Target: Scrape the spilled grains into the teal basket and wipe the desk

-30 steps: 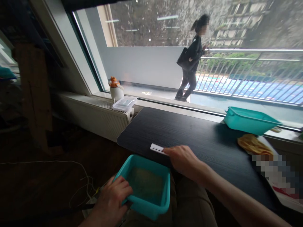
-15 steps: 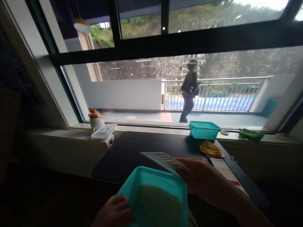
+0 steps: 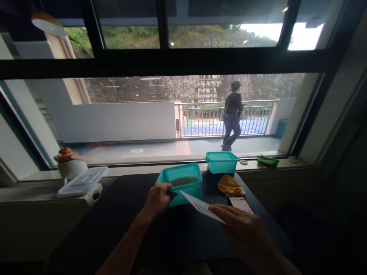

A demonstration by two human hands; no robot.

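Observation:
My left hand (image 3: 157, 199) grips the near left rim of a teal plastic tub (image 3: 180, 182) that rests on the dark table (image 3: 120, 217); something greenish lies inside the tub. My right hand (image 3: 241, 228) is closed on a flat white slotted card (image 3: 200, 207), which points left toward the tub's front wall. A second teal tub (image 3: 221, 161) stands at the table's far edge by the window.
A yellow cloth (image 3: 230, 185) and a phone (image 3: 241, 204) lie right of the tubs. A white kettle-like pot (image 3: 69, 165) and a clear lidded box (image 3: 83, 181) sit on the radiator at left. A green item (image 3: 268, 161) rests on the sill. Outside, a person (image 3: 231, 114) walks along the balcony.
The teal tub went from my lap up onto the table, with my left hand still on it. My right hand lifted the white card off the table. The view has risen.

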